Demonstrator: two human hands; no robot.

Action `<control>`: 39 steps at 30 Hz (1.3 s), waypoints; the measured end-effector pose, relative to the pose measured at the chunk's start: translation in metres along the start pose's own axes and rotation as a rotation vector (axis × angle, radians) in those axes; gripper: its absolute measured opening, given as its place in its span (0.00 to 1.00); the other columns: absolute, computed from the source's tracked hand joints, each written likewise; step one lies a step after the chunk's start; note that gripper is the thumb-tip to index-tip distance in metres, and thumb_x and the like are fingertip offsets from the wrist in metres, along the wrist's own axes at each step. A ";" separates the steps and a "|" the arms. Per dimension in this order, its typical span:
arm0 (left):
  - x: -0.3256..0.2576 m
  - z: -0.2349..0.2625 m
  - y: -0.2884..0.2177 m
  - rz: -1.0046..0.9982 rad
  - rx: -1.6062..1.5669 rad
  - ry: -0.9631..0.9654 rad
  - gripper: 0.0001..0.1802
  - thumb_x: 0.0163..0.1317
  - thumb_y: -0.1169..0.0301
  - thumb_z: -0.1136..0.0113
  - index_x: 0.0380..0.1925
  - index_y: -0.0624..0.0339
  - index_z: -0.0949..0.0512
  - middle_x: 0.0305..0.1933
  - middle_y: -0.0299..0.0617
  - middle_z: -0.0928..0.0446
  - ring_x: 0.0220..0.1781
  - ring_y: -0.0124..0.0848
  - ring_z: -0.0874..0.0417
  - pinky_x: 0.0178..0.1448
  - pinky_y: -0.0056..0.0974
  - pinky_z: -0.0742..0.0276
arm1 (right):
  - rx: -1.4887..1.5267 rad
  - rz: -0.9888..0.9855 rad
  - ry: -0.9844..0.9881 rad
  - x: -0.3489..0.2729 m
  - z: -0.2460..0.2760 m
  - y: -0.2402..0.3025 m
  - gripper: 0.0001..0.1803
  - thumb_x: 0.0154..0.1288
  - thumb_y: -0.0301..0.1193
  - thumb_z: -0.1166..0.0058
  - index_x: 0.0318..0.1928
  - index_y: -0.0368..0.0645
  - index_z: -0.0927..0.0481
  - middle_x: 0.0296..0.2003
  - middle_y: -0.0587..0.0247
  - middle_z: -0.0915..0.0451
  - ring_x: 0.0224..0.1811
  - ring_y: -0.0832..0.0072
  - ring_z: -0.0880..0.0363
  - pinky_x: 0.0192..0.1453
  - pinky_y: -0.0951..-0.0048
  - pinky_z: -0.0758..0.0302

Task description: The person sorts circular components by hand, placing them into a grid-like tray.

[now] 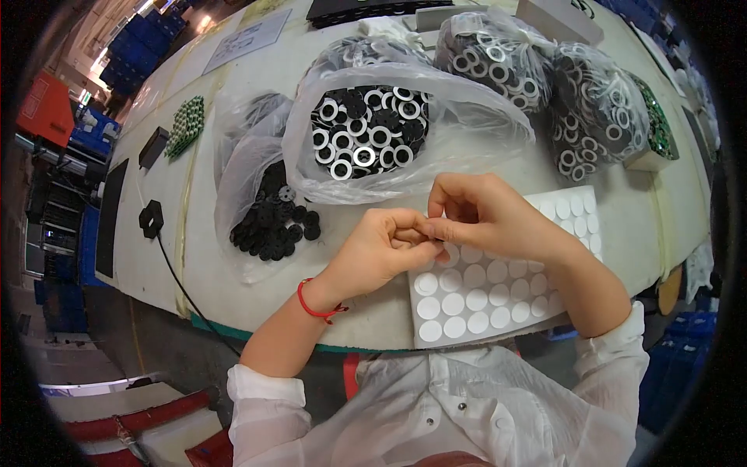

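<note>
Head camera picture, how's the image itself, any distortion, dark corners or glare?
Head view: the table bows at its near edge, and the corners are black; head view, upper left: bright patches glare in the background; head view, centre: left hand and right hand look fairly sharp.

Fingertips of the left hand (381, 245) and right hand (498, 218) meet above the counter (377, 315), hiding whatever may be pinched between them. The right hand and forearm (595, 288) cover part of a sheet of white discs (419, 341), while a filled bag (350, 53) sits partly hidden behind an open bag (482, 132). Marks on a pale sheet (247, 43) appear too small to read; the lower edge crops a white shirt (381, 405).
</note>
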State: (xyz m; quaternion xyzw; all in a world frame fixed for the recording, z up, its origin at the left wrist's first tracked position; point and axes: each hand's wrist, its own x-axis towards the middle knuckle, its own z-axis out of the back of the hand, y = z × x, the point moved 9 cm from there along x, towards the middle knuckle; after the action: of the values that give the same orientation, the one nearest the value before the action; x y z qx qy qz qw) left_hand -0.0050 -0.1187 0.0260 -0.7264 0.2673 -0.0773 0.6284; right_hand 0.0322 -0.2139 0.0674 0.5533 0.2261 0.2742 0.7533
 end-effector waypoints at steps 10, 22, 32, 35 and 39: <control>0.002 0.005 -0.002 -0.018 -0.107 -0.017 0.48 0.66 0.32 0.82 0.54 0.68 0.31 0.37 0.49 0.20 0.11 0.15 0.41 0.15 0.21 0.49 | 0.378 0.198 -0.274 -0.003 0.016 0.020 0.14 0.70 0.25 0.50 0.54 0.36 0.28 0.35 0.61 0.19 0.36 0.81 0.19 0.37 0.79 0.23; -0.001 -0.001 0.005 -0.020 -0.026 -0.074 0.59 0.54 0.23 0.92 0.69 0.62 0.48 0.53 0.48 0.25 0.49 0.28 0.21 0.43 0.29 0.25 | -0.494 0.570 0.002 -0.016 -0.047 0.045 0.13 0.53 0.32 0.36 0.35 0.39 0.22 0.34 0.58 0.23 0.35 0.57 0.23 0.40 0.58 0.26; -0.007 -0.015 0.007 0.064 -0.061 0.034 0.61 0.51 0.20 0.93 0.66 0.58 0.40 0.39 0.38 0.26 0.33 0.19 0.29 0.28 0.22 0.39 | -0.932 0.961 -0.102 -0.039 -0.071 0.062 0.12 0.44 0.31 0.45 0.29 0.37 0.25 0.28 0.61 0.27 0.32 0.67 0.22 0.35 0.66 0.25; -0.008 -0.011 0.007 0.191 -0.114 -0.029 0.54 0.57 0.24 0.90 0.53 0.58 0.30 0.26 0.32 0.27 0.18 0.14 0.38 0.18 0.22 0.48 | -0.827 1.035 -0.219 -0.044 -0.054 0.070 0.10 0.47 0.31 0.46 0.29 0.37 0.25 0.27 0.62 0.29 0.30 0.68 0.24 0.34 0.68 0.26; -0.005 -0.007 0.009 0.119 -0.176 0.118 0.31 0.74 0.43 0.70 0.35 0.60 0.28 0.21 0.32 0.32 0.13 0.16 0.46 0.17 0.23 0.51 | -0.913 0.814 -0.189 -0.036 -0.027 0.064 0.10 0.50 0.30 0.45 0.33 0.38 0.25 0.28 0.62 0.29 0.30 0.66 0.24 0.34 0.66 0.25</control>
State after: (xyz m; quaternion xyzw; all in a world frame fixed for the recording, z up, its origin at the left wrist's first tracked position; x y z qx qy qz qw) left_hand -0.0148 -0.1233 0.0197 -0.7558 0.3525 -0.0586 0.5487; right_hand -0.0224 -0.2033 0.1228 0.2391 -0.2108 0.5584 0.7659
